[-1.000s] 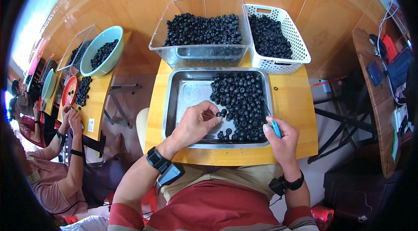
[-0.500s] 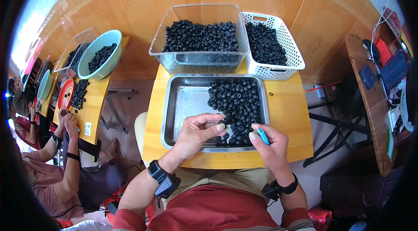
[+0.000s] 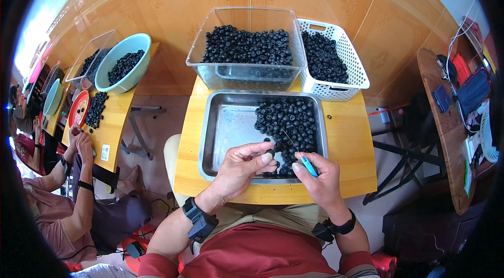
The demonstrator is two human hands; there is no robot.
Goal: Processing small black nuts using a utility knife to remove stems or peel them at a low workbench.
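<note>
Over the near edge of a steel tray (image 3: 226, 120), my left hand (image 3: 241, 165) pinches a dark, blueberry-like berry (image 3: 271, 152) between thumb and fingertips. My right hand (image 3: 321, 177), just to its right, is closed round a thin metal pick with a blue handle (image 3: 308, 166). The pick's slender shaft points up and left above the fruit, and its tip looks apart from the held berry. Many dark round berries (image 3: 289, 120) lie heaped in the tray's right half, while bare metal shows on the left.
Behind the tray stand a clear plastic bin (image 3: 241, 71) and a white perforated basket (image 3: 357, 63), both holding dark berries. At left, another person's hands (image 3: 79, 139) work beside a red plate (image 3: 79, 113) and a pale green bowl (image 3: 128, 81). A brown table (image 3: 446, 131) stands at right.
The scene has shifted slightly in view. My right hand has moved a little left, bringing the pick closer to my left hand, which still pinches a berry.
</note>
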